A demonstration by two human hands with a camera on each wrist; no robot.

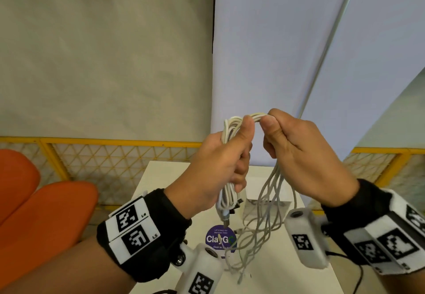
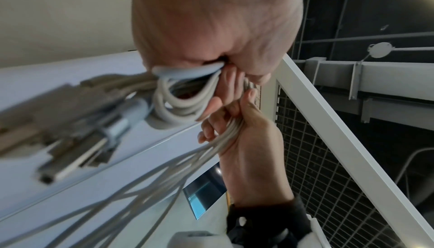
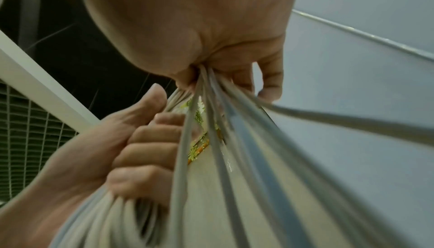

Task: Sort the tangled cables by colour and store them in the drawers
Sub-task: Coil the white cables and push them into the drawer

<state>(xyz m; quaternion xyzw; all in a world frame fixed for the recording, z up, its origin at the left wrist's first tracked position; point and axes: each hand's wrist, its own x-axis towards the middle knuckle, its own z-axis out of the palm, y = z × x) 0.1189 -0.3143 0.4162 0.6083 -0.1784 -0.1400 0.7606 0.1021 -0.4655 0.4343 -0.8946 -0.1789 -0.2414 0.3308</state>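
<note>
A bundle of white cables [image 1: 232,128] is held up in the air above the white table [image 1: 161,178]. My left hand [image 1: 220,155] grips the folded part of the bundle, thumb pressed on top; plug ends [image 1: 224,215] dangle below the fist. My right hand [image 1: 289,142] grips the same cables just to the right, and long loose strands [image 1: 259,220] hang from it down to the table. The left wrist view shows coiled white cables [image 2: 183,101] and blurred plugs [image 2: 77,122]. The right wrist view shows strands [image 3: 211,122] running out of my fist. No drawers are in view.
A purple round sticker [image 1: 217,238] lies on the table under the hanging strands, with a small white box [image 1: 264,208] behind it. Orange seats [image 1: 46,215] stand at the left. A yellow mesh fence [image 1: 119,162] and white curtains [image 1: 287,63] close off the back.
</note>
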